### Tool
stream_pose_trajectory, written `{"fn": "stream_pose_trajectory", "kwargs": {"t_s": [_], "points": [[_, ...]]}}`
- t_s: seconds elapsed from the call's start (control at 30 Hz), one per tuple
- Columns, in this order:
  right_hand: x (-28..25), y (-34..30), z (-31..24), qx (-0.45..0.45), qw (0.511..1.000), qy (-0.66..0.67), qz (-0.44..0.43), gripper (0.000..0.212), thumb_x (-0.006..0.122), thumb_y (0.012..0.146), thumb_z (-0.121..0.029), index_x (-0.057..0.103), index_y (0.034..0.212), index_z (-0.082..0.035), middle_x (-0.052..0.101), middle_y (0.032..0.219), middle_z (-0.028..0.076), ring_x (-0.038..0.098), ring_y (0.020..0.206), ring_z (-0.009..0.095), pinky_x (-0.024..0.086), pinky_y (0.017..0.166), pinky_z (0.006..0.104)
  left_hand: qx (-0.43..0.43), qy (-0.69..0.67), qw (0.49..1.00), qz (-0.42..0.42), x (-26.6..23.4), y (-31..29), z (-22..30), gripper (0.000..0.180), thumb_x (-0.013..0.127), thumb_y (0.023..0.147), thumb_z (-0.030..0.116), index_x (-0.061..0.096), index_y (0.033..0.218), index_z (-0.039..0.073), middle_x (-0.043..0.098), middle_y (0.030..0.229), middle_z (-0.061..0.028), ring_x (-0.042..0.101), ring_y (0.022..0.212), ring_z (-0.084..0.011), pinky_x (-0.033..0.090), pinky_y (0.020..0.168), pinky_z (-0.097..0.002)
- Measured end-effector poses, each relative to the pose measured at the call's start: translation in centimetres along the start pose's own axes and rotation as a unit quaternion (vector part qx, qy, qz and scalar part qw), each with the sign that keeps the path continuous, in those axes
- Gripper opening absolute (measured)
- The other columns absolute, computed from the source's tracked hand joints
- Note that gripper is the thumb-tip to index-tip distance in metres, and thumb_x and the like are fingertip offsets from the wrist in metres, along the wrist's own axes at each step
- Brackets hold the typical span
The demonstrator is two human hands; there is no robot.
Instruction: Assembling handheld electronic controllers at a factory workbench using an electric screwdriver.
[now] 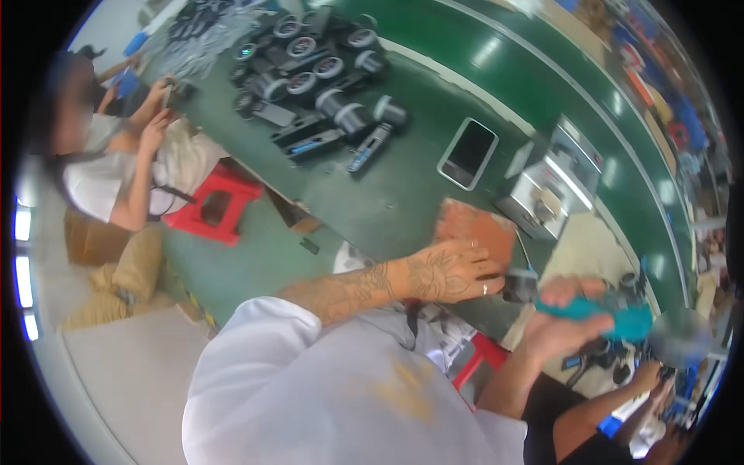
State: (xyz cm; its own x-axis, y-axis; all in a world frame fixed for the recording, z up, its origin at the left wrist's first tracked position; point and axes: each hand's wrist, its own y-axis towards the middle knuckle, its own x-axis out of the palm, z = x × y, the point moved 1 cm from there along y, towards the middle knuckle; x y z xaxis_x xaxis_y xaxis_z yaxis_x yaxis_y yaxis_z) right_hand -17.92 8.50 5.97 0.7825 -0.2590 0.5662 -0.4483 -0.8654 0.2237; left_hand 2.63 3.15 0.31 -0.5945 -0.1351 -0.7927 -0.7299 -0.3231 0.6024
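Note:
My left hand point(459, 271), tattooed and with rings, reaches across the near edge of the green table. Its fingers close on a small dark part point(521, 286) with a greyish, rounded body; motion blur hides its exact kind. Just right of it, my right hand point(562, 329) wraps round a teal handheld power tool point(632, 322), which looks like an electric screwdriver. The tool lies sideways in the grip, its left end pointing toward the dark part. I cannot tell whether the two touch. Under my left fingers, an orange-brown pad point(477, 232) lies on the table.
Black cylindrical device assemblies point(329, 101) are heaped at the far left. A phone-like device point(469, 153) and a metal box-shaped machine point(552, 186) stand farther back. A person point(116, 163) sits left near a red stool point(217, 203); another person's arm point(612, 411) is at lower right.

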Motion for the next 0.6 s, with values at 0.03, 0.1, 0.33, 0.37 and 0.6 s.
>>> {"fn": "stream_pose_trajectory", "kwargs": {"t_s": [0.03, 0.1, 0.33, 0.37, 0.6], "points": [[0.5, -0.7, -1.1, -0.018, 1.0, -0.003, -0.014, 0.072, 0.055, 0.09, -0.077, 0.056, 0.108, -0.008, 0.05, 0.066, 0.004, 0.049, 0.057, 0.015, 0.038, 0.052, 0.0281, -0.067, -0.051, 0.996, 0.033, -1.1, -0.6, 0.1, 0.026, 0.077, 0.08, 0.03, 0.07, 0.1, 0.015, 0.068, 0.101, -0.0032, 0.067, 0.101, -0.026, 0.055, 0.088, -0.0396], [0.5, -1.6, -1.9, -0.04, 0.998, -0.033, -0.037, 0.078, 0.052, 0.089, -0.082, 0.054, 0.108, -0.006, 0.049, 0.064, 0.004, 0.048, 0.053, 0.014, 0.038, 0.049, 0.0262, -0.205, -0.106, 0.969, 0.089, -3.7, -1.8, -1.1, 0.022, 0.077, 0.085, 0.027, 0.072, 0.102, 0.013, 0.072, 0.104, -0.0041, 0.069, 0.1, -0.0267, 0.057, 0.088, -0.041], [-2.7, -5.0, -1.4, 0.008, 0.982, -0.186, 0.041, 0.083, 0.055, 0.088, -0.081, 0.055, 0.109, -0.001, 0.057, 0.066, 0.007, 0.057, 0.057, 0.02, 0.047, 0.054, 0.0317, -0.48, -0.092, 0.771, 0.409, -11.9, -9.5, -19.8, 0.037, 0.066, 0.099, 0.016, 0.061, 0.131, -0.001, 0.063, 0.131, -0.0179, 0.061, 0.121, -0.027, 0.048, 0.104, -0.0368], [-2.8, -5.7, -1.0, 0.0, 0.968, -0.238, 0.081, 0.084, 0.056, 0.088, -0.08, 0.056, 0.111, 0.0, 0.06, 0.07, 0.008, 0.059, 0.059, 0.02, 0.048, 0.055, 0.0319, -0.474, 0.019, 0.805, 0.356, -13.1, -10.0, -22.3, 0.042, 0.067, 0.099, 0.023, 0.061, 0.133, -0.001, 0.063, 0.131, -0.0203, 0.061, 0.123, -0.0312, 0.047, 0.106, -0.0395], [-2.1, -5.2, -1.5, 0.045, 0.973, -0.224, -0.042, 0.05, 0.065, 0.099, -0.037, 0.054, 0.128, 0.002, 0.062, 0.112, 0.011, 0.063, 0.09, 0.018, 0.049, 0.076, 0.0338, -0.364, -0.155, 0.881, 0.26, -8.4, 5.4, -12.4, 0.029, 0.06, 0.105, 0.017, 0.063, 0.129, 0.002, 0.069, 0.122, -0.0112, 0.063, 0.115, -0.0186, 0.049, 0.102, -0.0327]]}}
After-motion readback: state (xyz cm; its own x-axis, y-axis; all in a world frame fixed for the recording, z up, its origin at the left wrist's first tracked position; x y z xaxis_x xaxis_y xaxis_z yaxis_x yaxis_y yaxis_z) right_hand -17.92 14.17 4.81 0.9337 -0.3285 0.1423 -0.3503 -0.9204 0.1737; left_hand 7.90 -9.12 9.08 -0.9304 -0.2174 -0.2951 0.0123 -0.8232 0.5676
